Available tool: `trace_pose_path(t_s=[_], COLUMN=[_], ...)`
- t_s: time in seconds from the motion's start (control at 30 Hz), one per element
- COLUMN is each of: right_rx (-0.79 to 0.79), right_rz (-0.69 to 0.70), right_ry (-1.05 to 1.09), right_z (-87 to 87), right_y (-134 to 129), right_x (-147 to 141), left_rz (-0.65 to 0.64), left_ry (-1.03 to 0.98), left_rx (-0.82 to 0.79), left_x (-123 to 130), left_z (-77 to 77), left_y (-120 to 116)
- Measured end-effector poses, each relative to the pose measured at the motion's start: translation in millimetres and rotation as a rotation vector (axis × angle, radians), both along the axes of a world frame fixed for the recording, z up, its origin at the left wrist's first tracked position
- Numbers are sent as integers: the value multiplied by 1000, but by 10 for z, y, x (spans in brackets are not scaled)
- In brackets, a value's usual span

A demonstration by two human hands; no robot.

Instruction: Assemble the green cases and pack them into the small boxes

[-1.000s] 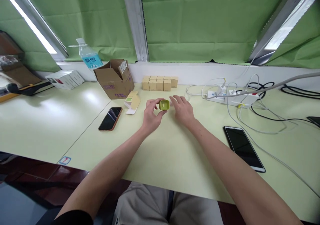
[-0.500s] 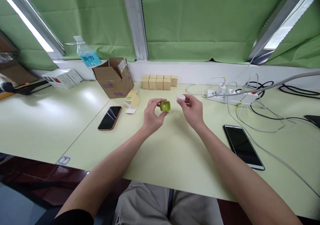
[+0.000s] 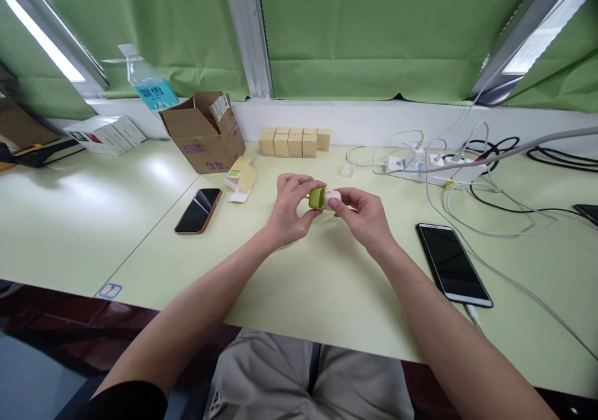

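Note:
My left hand [image 3: 290, 207] pinches a small olive-green hollow cover [image 3: 316, 199] between thumb and fingers. Between the thumb and fingers of my right hand [image 3: 364, 213] is a small white rounded case [image 3: 332, 199]. The white case meets the open right side of the green cover; how deep it sits inside is hidden. Both are held above the table. An opened small yellow carton [image 3: 242, 176] with a white flap lies to the left of my left hand.
Behind the hands stands a row of small tan boxes [image 3: 294, 144], beside an open cardboard box [image 3: 205, 143]. One phone [image 3: 199, 211] lies left, another [image 3: 454, 263] right. A power strip [image 3: 436, 169] with cables runs along the back right. A bottle [image 3: 152, 86] leans at the back left.
My right hand has brought the white case left against the green cover. My left hand has turned the cover so its opening faces right. The view has shifted slightly.

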State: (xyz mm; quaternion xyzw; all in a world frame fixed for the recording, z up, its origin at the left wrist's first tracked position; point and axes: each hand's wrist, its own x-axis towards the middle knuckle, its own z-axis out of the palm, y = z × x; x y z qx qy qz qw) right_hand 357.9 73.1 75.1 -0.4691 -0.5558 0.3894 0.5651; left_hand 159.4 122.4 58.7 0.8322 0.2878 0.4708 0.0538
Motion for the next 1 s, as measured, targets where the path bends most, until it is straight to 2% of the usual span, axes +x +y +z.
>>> trace_pose_path(t_s=[0.27, 0.5, 0.77, 1.0], right_rx=[-23, -20, -5, 8], right_rz=[3, 6, -32, -69], right_ry=[-39, -54, -2, 44], right_z=[-11, -26, -44, -62], right_y=[-1, 1, 6, 7], right_x=[21, 25, -16, -55], left_rz=[-99, -216, -221, -179], left_ry=[-15, -31, -64, -70], left_rx=[36, -69, -81, -8], left_x=[29, 43, 91, 160], left_z=[-6, -34, -85, -127], left_y=[-15, -19, -11, -42])
